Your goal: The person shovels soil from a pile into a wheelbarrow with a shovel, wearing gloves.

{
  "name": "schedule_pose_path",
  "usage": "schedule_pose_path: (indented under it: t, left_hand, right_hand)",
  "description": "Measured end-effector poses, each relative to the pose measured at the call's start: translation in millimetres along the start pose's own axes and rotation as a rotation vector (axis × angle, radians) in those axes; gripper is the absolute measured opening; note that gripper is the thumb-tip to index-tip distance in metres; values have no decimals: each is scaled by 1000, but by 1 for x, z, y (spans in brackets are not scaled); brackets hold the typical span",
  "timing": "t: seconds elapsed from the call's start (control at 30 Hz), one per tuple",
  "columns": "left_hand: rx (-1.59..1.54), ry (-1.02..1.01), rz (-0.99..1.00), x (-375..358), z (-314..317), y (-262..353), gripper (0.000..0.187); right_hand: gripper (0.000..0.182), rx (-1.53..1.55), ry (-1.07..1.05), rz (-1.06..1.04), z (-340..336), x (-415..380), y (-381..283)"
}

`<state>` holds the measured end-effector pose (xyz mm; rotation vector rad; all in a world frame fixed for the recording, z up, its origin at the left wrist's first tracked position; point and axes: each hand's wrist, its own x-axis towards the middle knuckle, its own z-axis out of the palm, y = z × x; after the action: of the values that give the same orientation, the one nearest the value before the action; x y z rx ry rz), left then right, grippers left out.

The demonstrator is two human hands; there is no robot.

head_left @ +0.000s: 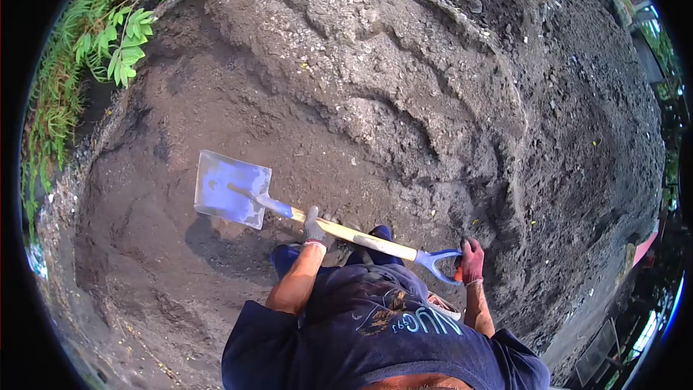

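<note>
A shovel (390, 246) with a wooden shaft lies across the front of my body. Its flat blue blade (231, 189) is at the left, above dark sandy ground, with no load on it and a shadow below. My left hand (316, 226), in a grey glove, is wrapped round the shaft near the blade socket. At the other end, my right hand (472, 261), in a reddish glove, is closed on the blue D-shaped handle, whose orange grip shows beside the fingers.
A rough bank of grey gravelly soil (433, 87) rises ahead and to the right. Green leafy plants (130, 40) hang at the upper left. My boots show below the shaft. At the far right edge stands a dark frame (598, 352).
</note>
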<state>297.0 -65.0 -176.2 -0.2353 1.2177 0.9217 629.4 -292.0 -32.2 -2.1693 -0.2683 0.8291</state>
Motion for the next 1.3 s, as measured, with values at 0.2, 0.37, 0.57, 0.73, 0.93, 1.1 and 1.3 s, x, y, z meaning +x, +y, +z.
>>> schedule_pose_path:
  t: [0.2,0.37,0.57,0.73,0.93,1.1,1.3]
  left_hand:
    - [-260,110,-101,10,-70,-38,30]
    - [-428,85,-75,46,-67,-135,15]
    - [-434,8,-295,77,-47,-192,19]
    - [-587,29,-232,112,-71,-132,20]
    - [-668,35,-96,169,-154,-21,21]
    - [-625,111,-117,199,-196,14,22]
    - [-580,185,-15,159,-192,15,21]
  right_hand:
    - [51,-68,-351,328,-2,15,-58]
    - [35,-152,-95,270,-42,35,-51]
    - [36,-366,39,52,-48,18,-86]
    - [32,-429,-66,-100,68,-12,-111]
    - [32,-416,-295,-135,177,11,-63]
    - [33,-398,-370,-105,238,-11,-73]
    - [35,-328,-363,-6,212,29,-38]
